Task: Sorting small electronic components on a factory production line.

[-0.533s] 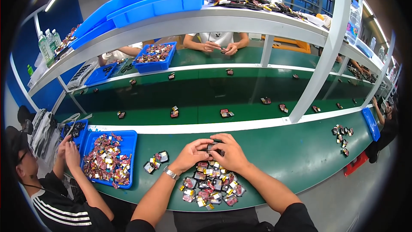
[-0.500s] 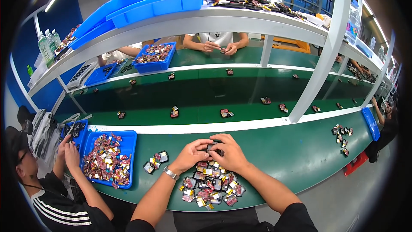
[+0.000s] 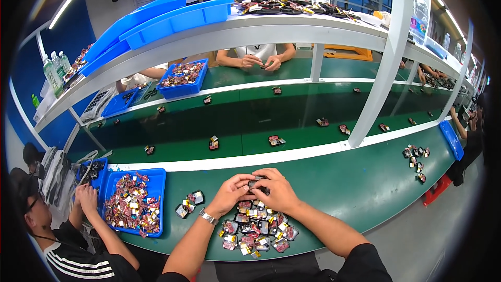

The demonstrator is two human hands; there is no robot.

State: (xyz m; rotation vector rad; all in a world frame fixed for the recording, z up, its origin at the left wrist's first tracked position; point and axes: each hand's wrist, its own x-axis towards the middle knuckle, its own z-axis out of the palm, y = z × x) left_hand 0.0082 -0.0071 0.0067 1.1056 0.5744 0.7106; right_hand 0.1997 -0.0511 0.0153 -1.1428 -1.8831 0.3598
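Observation:
Both my hands meet over the green bench, fingers closed round a small dark plastic casing [image 3: 256, 181], most of which they cover. My left hand [image 3: 229, 193], with a metal watch at the wrist, grips its left side. From the right, my right hand [image 3: 277, 192] bends over it with thumb and fingers pressed to it. Just below lies a pile of small black casings [image 3: 257, 228] with red circuit boards and silver-and-yellow battery cells. A few similar casings [image 3: 189, 203] sit apart, left of my left wrist.
A blue tray [image 3: 163, 198] of wired parts stands at left beside a co-worker [image 3: 78, 250]. Beyond a white rail [image 3: 209, 164], spaced casings [image 3: 275, 140] lie on a green conveyor belt. A white post [image 3: 383, 62] supports the overhead shelf. More casings [image 3: 416, 152] lie at right.
My view has tilted and shifted slightly. My hands still hold the casing together, with the right fingers closing further over it. The co-worker's hands at left have come together.

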